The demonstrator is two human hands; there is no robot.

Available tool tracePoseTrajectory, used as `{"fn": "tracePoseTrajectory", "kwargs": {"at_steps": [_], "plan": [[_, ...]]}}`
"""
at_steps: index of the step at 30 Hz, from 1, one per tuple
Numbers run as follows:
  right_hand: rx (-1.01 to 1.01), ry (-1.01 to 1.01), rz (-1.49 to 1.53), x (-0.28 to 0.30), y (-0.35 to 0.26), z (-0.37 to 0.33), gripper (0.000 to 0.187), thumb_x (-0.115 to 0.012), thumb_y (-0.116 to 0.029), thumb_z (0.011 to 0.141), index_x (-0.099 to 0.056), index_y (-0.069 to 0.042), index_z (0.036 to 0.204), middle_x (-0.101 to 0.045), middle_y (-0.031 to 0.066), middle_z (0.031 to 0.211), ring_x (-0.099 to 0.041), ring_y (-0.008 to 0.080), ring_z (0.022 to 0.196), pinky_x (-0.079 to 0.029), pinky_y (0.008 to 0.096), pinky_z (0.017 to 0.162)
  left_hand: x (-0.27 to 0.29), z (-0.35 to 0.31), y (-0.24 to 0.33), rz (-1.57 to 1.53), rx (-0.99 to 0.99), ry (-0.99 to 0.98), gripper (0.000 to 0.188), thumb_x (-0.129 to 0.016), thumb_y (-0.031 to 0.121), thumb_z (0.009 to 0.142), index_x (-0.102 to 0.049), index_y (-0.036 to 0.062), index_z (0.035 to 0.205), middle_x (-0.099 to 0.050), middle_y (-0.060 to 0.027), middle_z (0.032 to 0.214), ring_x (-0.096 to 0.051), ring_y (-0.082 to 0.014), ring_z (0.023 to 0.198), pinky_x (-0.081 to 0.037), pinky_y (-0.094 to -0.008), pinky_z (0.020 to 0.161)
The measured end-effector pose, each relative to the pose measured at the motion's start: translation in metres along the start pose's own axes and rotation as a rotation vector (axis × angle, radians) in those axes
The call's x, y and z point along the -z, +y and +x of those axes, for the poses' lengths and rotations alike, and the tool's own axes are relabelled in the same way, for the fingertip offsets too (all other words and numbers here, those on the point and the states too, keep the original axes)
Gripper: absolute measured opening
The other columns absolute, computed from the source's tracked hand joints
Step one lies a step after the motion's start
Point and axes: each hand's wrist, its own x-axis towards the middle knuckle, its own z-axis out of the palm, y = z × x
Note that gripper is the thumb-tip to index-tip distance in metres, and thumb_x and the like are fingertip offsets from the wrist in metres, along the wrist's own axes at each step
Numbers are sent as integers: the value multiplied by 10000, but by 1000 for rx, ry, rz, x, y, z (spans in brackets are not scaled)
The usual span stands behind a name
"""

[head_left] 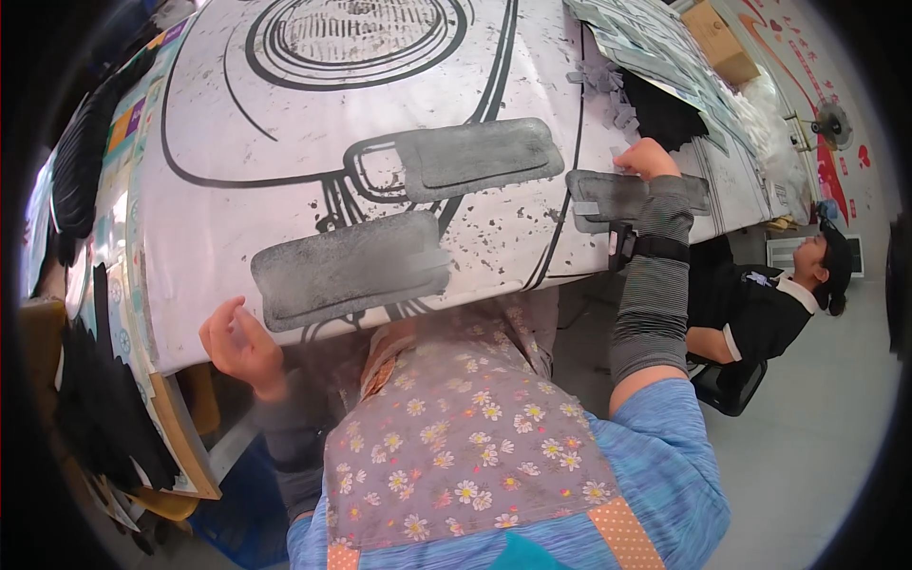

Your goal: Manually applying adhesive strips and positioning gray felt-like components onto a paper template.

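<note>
My left hand (pixel 242 347) is at the table's near left edge, fingers loosely curled and apart, nothing seen in them. Beside its fingertips lies a flat, dark grey rectangular piece (pixel 347 271) with rounded corners. A similar grey piece (pixel 484 160) lies farther back. My right hand (pixel 651 160) is closed in a pinch above a stack of grey pieces (pixel 608 195), partly hidden by my wrist. A pale scrap shows by its fingertips; what they hold is too small to make out. Just beyond are several small grey tabs (pixel 617 100).
A white cloth with black printed lines (pixel 237 214) covers the table. Black material (pixel 660 109) and pale sheets (pixel 655 62) lie at the far right, near a cardboard box (pixel 719 43). Dark cloth (pixel 104 389) hangs at the left. Another person (pixel 760 304) sits to the right.
</note>
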Motion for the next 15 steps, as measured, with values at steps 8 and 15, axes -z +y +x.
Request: {"fn": "tracePoseTrajectory", "kwargs": {"at_steps": [8,15], "plan": [[513,387,531,25,-88,-123,192,-694,-173,886,-658,-5,969,-633,13,780,-579,81,666,-455,230,595,1,0,6,-51,-10,-8,80,-603,-7,840,-671,26,867,-672,-72,818,-579,-231,749,-431,-327,636],[1216,-3,750,-70,-228,-274,329,-600,107,848,-692,-33,1130,-645,78,926,-607,126,788,-480,240,673,2,-11,0,-15,-79,77,151,-564,-62,825,-626,23,933,-679,-68,817,-554,-204,745,-439,-305,646]]}}
